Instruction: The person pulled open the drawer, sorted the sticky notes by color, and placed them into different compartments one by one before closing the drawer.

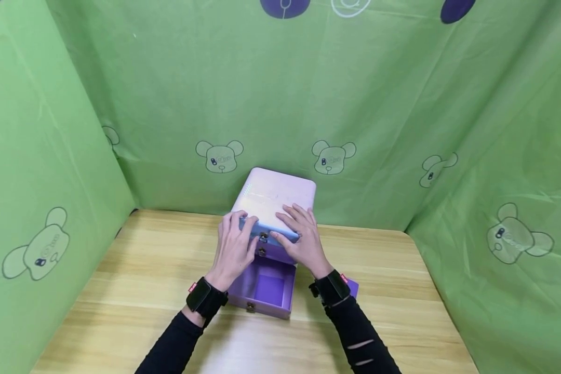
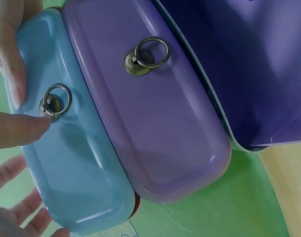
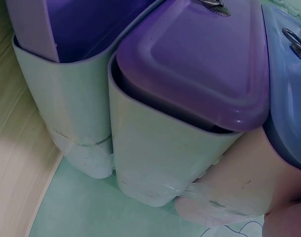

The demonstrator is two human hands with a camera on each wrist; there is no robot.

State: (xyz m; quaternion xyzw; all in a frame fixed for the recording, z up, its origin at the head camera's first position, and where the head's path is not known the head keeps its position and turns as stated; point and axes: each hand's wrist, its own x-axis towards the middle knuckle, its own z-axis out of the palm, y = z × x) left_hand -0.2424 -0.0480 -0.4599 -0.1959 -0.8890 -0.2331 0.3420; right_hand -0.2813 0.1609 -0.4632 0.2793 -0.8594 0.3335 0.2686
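Observation:
A three-tier drawer box (image 1: 276,193) stands on the table with a pale pink top. Its top blue drawer (image 2: 76,158) and middle purple drawer (image 2: 160,113) have brass ring pulls. The bottom purple drawer (image 1: 268,291) is pulled out toward me, and its visible inside is bare. My left hand (image 1: 231,249) is at the top tier's left front corner, fingertips along the upper edge and thumb tip beside the blue drawer's ring pull (image 2: 56,101). My right hand (image 1: 304,239) rests spread fingers on the top's right side, thumb on the front edge.
A small purple object (image 1: 352,287) lies on the wooden table (image 1: 168,270), partly hidden behind my right wrist. Green curtains (image 1: 280,93) with bear prints enclose the back and both sides, close behind the drawer box.

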